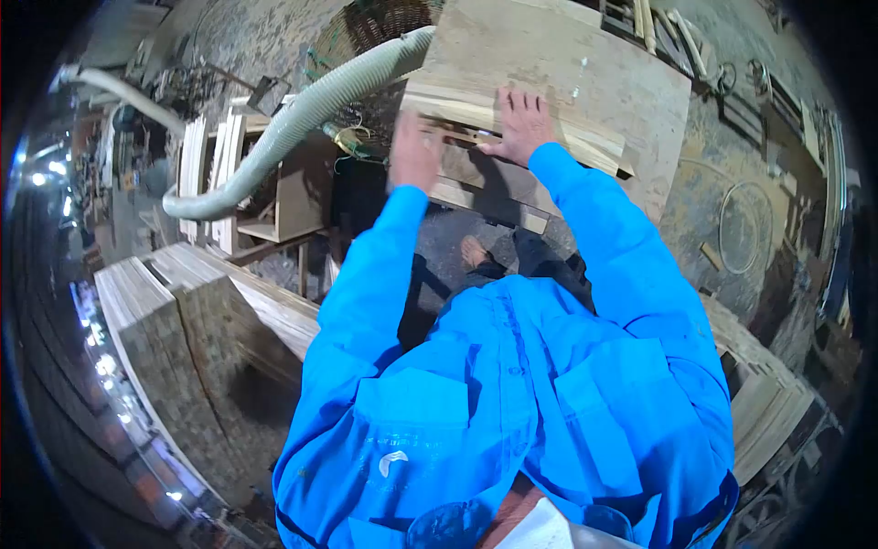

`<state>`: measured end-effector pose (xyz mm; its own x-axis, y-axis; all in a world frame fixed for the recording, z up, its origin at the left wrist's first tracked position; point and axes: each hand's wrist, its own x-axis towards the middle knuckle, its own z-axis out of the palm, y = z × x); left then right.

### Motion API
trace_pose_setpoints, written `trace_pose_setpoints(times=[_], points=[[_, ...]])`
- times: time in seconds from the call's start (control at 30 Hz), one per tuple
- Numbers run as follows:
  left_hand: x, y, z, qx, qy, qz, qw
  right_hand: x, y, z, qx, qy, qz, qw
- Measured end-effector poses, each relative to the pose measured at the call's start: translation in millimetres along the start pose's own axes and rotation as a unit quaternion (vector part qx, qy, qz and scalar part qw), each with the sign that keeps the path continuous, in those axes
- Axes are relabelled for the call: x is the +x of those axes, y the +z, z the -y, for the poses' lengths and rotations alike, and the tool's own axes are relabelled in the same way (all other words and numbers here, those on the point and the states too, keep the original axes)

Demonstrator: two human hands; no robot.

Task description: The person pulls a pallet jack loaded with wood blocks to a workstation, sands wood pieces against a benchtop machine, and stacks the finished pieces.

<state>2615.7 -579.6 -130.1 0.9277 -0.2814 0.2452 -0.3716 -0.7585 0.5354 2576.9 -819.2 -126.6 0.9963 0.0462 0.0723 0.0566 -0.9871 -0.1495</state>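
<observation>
On my feed the right hand [525, 126] rests with fingers spread on the wooden strip [585, 139] atop the tabletop [631, 101]; the left hand [414, 157], blurred near its left end, I cannot judge.

Dusty floor [265, 37]; bright lights [105, 364] at left; stacked boards [219, 366] nearby.

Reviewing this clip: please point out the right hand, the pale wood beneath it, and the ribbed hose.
Right hand [528, 130]: head view, back of the hand.
Pale wood [583, 142]: head view, stretch right of the hand.
Ribbed hose [283, 137]: head view, middle of its curve.
</observation>
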Motion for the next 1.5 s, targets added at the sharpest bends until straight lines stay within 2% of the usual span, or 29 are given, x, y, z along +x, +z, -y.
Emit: trace_pose_setpoints(times=[0.1,0.13,0.2,0.23,0.3,0.4,0.63,1.0,1.23,1.33,1.5], points=[[-72,5,-16,0.064,0.113,0.085,0.988,-2,-2,7,-0.030,0.010,-0.016,0.999],[-87,9,-19,0.058,0.108,0.078,0.989,-3,1,7,-0.038,0.003,-0.014,0.999],[-103,18,-22,0.076,0.174,0.126,0.974,-1,4,7,-0.044,-0.008,-0.035,0.998],[-107,20,-22,0.070,0.167,0.123,0.976,-4,5,7,-0.049,-0.015,-0.031,0.998],[-101,26,-19,0.167,0.205,0.117,0.957,-1,5,9,-0.041,-0.015,-0.029,0.999],[-93,29,-16,0.178,0.213,0.110,0.954,2,2,11,-0.059,-0.001,0.008,0.998],[-78,35,-18,0.181,0.209,0.124,0.953,12,-3,6,-0.076,0.004,0.004,0.997],[28,84,-43,0.208,0.210,0.141,0.945,94,-6,-68,-0.077,0.011,0.006,0.997],[125,134,-64,0.224,0.211,0.155,0.939,170,-8,-146,-0.066,0.002,-0.022,0.998],[171,152,-76,0.223,0.214,0.160,0.937,207,-3,-184,-0.054,-0.007,-0.067,0.996],[243,184,-96,0.219,0.207,0.171,0.938,265,1,-243,-0.039,-0.019,-0.067,0.997]])
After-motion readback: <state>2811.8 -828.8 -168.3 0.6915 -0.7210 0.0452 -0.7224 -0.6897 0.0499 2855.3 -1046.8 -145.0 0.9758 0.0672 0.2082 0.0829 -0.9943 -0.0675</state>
